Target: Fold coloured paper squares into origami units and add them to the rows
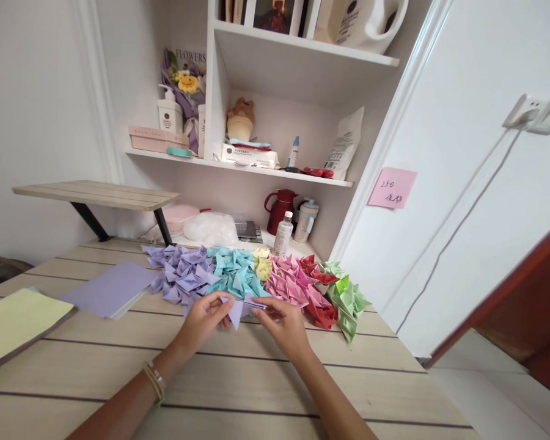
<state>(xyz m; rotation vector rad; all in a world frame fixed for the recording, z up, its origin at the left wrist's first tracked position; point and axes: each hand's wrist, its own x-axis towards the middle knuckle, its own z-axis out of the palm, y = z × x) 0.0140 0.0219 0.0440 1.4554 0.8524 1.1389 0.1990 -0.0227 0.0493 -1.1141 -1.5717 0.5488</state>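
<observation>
A small piece of folded purple paper (238,311) is held up between my two hands over the table. My left hand (209,310) pinches its left end, thumb on the near side. On the other end, the fingers of my right hand (282,319) are closed on a narrow folded edge. Just behind lie heaps of folded paper pieces sorted by colour: purple (183,272), blue (238,275), yellow (262,264), pink (289,280), red (323,313) and green (347,302).
Purple sheets (114,287) and a stack of yellow paper (18,327) lie on the slatted table (238,379) at left. A small raised shelf (96,192) stands behind them. At the back are a bottle (283,235), a red jug (280,211) and a tumbler (306,220).
</observation>
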